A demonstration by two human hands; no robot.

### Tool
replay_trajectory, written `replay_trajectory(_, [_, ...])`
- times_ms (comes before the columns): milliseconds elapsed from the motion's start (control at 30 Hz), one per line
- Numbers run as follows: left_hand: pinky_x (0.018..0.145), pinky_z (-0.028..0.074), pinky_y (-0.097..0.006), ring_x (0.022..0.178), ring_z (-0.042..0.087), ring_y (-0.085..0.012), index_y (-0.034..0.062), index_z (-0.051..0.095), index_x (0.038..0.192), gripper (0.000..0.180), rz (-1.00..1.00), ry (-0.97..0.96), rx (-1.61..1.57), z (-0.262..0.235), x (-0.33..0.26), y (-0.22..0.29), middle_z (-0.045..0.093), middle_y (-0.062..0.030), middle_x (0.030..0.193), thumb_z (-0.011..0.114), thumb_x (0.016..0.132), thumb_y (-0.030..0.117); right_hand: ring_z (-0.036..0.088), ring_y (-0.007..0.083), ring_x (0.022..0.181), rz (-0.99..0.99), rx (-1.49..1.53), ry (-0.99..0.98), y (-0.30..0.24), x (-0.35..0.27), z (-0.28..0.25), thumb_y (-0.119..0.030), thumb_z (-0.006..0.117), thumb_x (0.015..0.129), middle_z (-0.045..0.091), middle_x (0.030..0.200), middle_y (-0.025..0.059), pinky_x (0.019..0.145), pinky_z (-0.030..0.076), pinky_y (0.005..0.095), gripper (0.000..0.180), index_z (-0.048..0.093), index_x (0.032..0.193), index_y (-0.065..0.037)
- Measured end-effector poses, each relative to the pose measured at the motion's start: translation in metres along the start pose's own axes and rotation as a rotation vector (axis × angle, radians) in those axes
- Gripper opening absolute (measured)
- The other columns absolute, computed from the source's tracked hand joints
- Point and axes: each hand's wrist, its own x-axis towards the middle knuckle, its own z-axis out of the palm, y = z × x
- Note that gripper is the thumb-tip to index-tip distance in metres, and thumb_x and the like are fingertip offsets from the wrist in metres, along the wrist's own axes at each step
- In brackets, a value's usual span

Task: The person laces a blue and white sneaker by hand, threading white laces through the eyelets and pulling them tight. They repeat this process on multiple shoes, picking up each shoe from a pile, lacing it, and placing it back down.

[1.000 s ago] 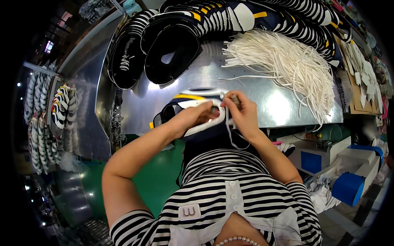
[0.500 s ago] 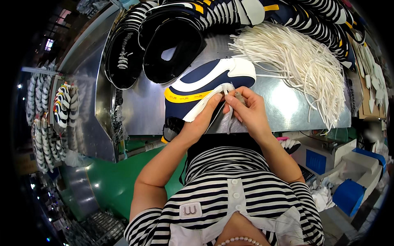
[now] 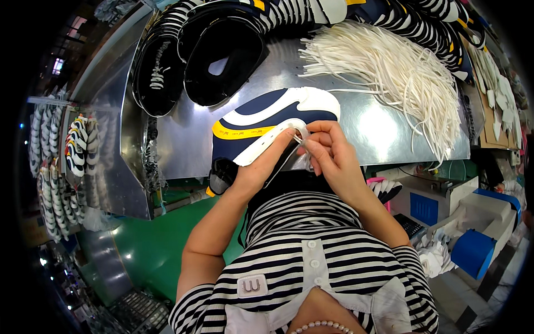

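Observation:
A flat shoe upper (image 3: 236, 146) in navy, white and yellow lies over the near edge of the metal table. My left hand (image 3: 262, 167) grips it along its white eyelet strip (image 3: 258, 149), thumb on top, the other fingers hidden underneath. Close beside it, at the curved end of the strip, my right hand (image 3: 334, 158) pinches a thin white shoelace (image 3: 298, 138) between thumb and fingertips. The lace passes by an eyelet near my left thumb. Whether it runs through that hole is too small to make out.
A big heap of white laces (image 3: 384, 78) covers the table (image 3: 384, 119) at the right. Stacked shoe uppers (image 3: 222, 61) line the far side. Bundled uppers (image 3: 80, 145) hang at the left. A white and blue machine (image 3: 473, 245) stands at the lower right.
My right fingers have shifted and curled about the lace, slightly away from the eyelet strip. My left thumb stays on the strip. The whole view has shifted a little.

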Motion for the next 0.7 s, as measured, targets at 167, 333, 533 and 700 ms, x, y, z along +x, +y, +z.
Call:
replay_trajectory(167, [0.063,0.041,-0.022,0.072,0.053,-0.0057,0.0062,0.071,0.095,0.013,0.059,0.064,-0.129,0.008,-0.009,-0.002,0.062,0.0034,0.081,0.071,0.092,0.019,0.054,0.0074,0.059,-0.043,-0.095,-0.031,0.002,-0.006,-0.006,-0.008,0.054,0.099,0.069,0.084,0.0073,0.054,0.045,0.0223,0.015,0.057,0.109,0.002])
replay_trajectory(333, [0.071,0.043,-0.022,0.081,0.056,-0.0067,0.0032,0.07,0.104,0.016,0.097,0.012,-0.059,0.007,-0.01,-0.003,0.064,0.0009,0.091,0.067,0.094,0.017,0.056,0.0069,0.058,-0.01,-0.069,-0.025,0.002,-0.008,-0.011,-0.01,0.055,0.099,0.071,0.084,0.0083,0.054,0.046,0.022,0.016,0.057,0.109,0.003])
replay_trajectory(533, [0.092,0.051,-0.038,0.109,0.066,-0.0269,-0.0007,0.063,0.123,0.031,0.933,0.06,1.395,-0.003,-0.018,-0.006,0.067,-0.015,0.12,0.056,0.096,0.014,0.065,0.0257,0.062,-0.043,-0.395,-0.011,-0.001,0.003,-0.01,-0.009,0.056,0.096,0.07,0.084,0.0167,0.057,0.051,0.0365,0.016,0.054,0.108,0.0])
replay_trajectory(700, [0.103,0.047,-0.037,0.118,0.06,-0.0245,-0.0048,0.055,0.13,0.041,0.766,-0.05,1.321,-0.001,-0.017,-0.042,0.061,-0.0171,0.129,0.049,0.101,0.024,0.069,0.0324,0.072,-0.036,-0.565,-0.043,0.006,0.022,-0.004,-0.01,0.054,0.096,0.068,0.087,0.0195,0.065,0.054,0.0413,0.018,0.05,0.11,0.0])
